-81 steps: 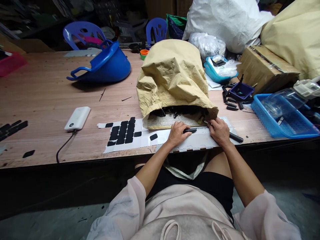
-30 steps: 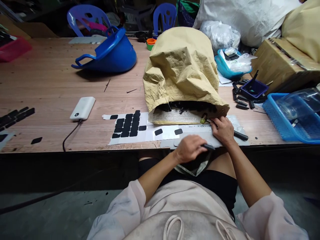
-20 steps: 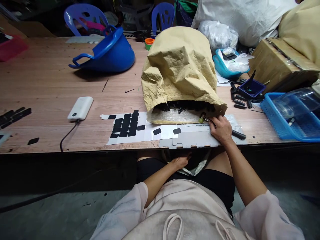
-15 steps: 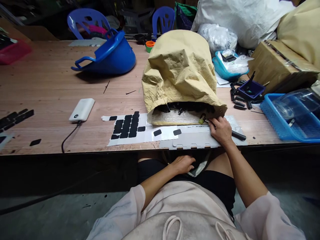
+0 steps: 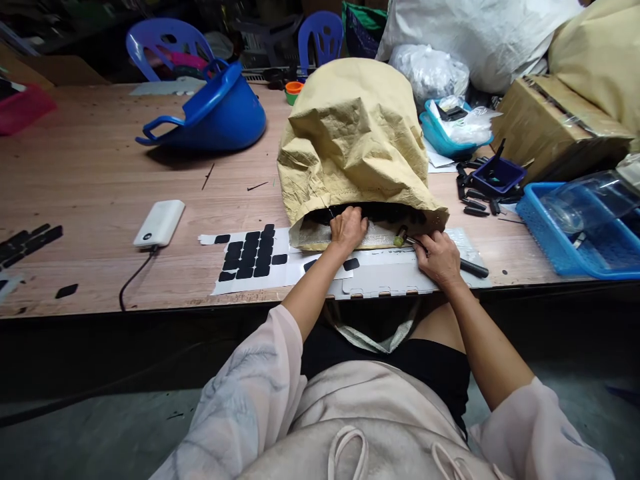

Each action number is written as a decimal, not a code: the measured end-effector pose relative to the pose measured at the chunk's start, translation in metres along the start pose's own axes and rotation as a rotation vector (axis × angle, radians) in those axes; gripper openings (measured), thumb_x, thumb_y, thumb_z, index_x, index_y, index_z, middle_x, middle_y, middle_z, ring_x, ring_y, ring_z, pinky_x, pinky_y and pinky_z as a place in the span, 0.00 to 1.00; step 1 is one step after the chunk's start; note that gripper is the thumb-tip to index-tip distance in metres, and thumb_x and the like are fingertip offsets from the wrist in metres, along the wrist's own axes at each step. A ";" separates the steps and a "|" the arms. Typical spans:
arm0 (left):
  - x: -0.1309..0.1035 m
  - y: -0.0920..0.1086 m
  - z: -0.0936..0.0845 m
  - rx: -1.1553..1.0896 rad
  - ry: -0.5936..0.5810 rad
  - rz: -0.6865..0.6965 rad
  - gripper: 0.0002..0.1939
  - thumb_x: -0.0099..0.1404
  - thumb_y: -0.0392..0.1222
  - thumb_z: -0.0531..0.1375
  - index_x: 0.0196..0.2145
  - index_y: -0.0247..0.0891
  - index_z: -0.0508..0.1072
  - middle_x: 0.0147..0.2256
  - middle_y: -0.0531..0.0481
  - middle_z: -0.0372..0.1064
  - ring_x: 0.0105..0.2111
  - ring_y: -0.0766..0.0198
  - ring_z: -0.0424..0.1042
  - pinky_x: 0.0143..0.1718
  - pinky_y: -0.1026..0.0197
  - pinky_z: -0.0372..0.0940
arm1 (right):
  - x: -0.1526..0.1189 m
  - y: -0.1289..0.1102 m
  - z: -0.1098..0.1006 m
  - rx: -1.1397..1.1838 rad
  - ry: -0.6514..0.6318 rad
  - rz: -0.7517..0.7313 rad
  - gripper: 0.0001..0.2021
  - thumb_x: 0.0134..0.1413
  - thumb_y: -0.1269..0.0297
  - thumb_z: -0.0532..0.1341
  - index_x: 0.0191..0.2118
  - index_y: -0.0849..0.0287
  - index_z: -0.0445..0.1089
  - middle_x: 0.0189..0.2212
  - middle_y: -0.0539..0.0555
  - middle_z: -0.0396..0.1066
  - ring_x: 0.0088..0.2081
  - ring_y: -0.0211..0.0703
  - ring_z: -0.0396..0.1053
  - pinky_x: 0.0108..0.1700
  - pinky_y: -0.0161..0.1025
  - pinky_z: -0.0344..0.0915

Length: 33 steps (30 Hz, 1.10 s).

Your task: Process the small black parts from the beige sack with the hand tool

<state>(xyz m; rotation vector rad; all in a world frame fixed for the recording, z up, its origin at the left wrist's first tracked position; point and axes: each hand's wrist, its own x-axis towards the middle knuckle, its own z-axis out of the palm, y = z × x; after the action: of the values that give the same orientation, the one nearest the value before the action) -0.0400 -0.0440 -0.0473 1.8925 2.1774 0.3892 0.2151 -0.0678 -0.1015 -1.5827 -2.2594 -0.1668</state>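
The mouth of a tan sack (image 5: 360, 147) lies towards me on the table, with dark black pieces (image 5: 385, 212) inside. My left hand (image 5: 349, 228) reaches into that opening, fingers bent and closed among the pieces. Its fingertips are hidden, so I cannot make out what they hold. By the sack's right corner, my right hand (image 5: 439, 257) is closed around a small hammer (image 5: 473, 268) with a yellowish-green head end and a black handle. Under the hand lies a flat grey-white board (image 5: 385, 281). Black rounded stickers (image 5: 249, 255) cover a white sheet to the left.
A white power bank (image 5: 159, 223) with a cable lies to the left. Behind it a blue basin (image 5: 227, 113) is tipped over. On the right are a blue basket (image 5: 545, 230), a purple tray (image 5: 500, 175) among loose black parts, and a cardboard box (image 5: 555, 130).
My left hand has risen from my lap, under the table edge, into the sack's mouth. My right hand stays on the hammer. The view has shifted slightly.
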 end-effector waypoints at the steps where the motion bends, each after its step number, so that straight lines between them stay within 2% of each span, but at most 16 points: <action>1: 0.001 0.001 0.000 0.023 -0.018 -0.012 0.17 0.76 0.46 0.56 0.57 0.41 0.76 0.56 0.38 0.74 0.55 0.45 0.75 0.54 0.50 0.68 | 0.000 0.000 0.000 0.006 -0.002 0.001 0.16 0.67 0.58 0.56 0.49 0.54 0.80 0.38 0.60 0.69 0.43 0.54 0.61 0.43 0.46 0.57; 7: -0.005 0.002 0.000 0.048 -0.053 -0.036 0.19 0.75 0.46 0.58 0.61 0.41 0.71 0.58 0.38 0.73 0.56 0.44 0.75 0.54 0.49 0.67 | 0.000 0.000 0.000 0.005 -0.013 -0.005 0.16 0.68 0.57 0.56 0.49 0.54 0.80 0.38 0.60 0.69 0.43 0.53 0.61 0.44 0.45 0.56; 13: -0.006 -0.003 -0.004 0.066 -0.055 -0.039 0.23 0.74 0.52 0.61 0.62 0.42 0.70 0.58 0.37 0.69 0.55 0.43 0.75 0.52 0.50 0.68 | 0.000 -0.001 -0.002 -0.007 -0.011 0.000 0.16 0.68 0.58 0.56 0.50 0.54 0.80 0.39 0.60 0.70 0.43 0.53 0.61 0.43 0.44 0.56; 22: -0.010 -0.020 0.003 0.055 -0.042 -0.026 0.21 0.76 0.48 0.57 0.65 0.51 0.70 0.55 0.40 0.70 0.51 0.45 0.77 0.49 0.51 0.69 | 0.000 -0.004 -0.003 -0.002 -0.017 0.002 0.15 0.68 0.59 0.57 0.50 0.53 0.80 0.39 0.59 0.71 0.45 0.53 0.63 0.44 0.44 0.58; 28: -0.014 -0.020 0.003 0.073 -0.044 -0.039 0.19 0.76 0.46 0.55 0.61 0.48 0.72 0.57 0.40 0.66 0.51 0.47 0.77 0.47 0.52 0.70 | 0.000 -0.005 -0.003 -0.006 -0.020 0.004 0.15 0.68 0.59 0.57 0.50 0.53 0.80 0.39 0.60 0.72 0.45 0.53 0.63 0.44 0.44 0.58; 33: -0.025 -0.024 -0.005 0.064 -0.054 -0.055 0.16 0.76 0.47 0.56 0.58 0.44 0.75 0.57 0.41 0.67 0.52 0.48 0.76 0.47 0.53 0.70 | 0.000 -0.005 -0.002 -0.015 -0.020 0.021 0.15 0.68 0.59 0.57 0.49 0.53 0.80 0.39 0.59 0.71 0.45 0.53 0.63 0.43 0.44 0.57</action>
<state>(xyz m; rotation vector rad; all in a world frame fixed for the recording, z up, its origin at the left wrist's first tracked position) -0.0602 -0.0718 -0.0506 1.8482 2.2262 0.2582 0.2107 -0.0701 -0.0985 -1.6223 -2.2605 -0.1626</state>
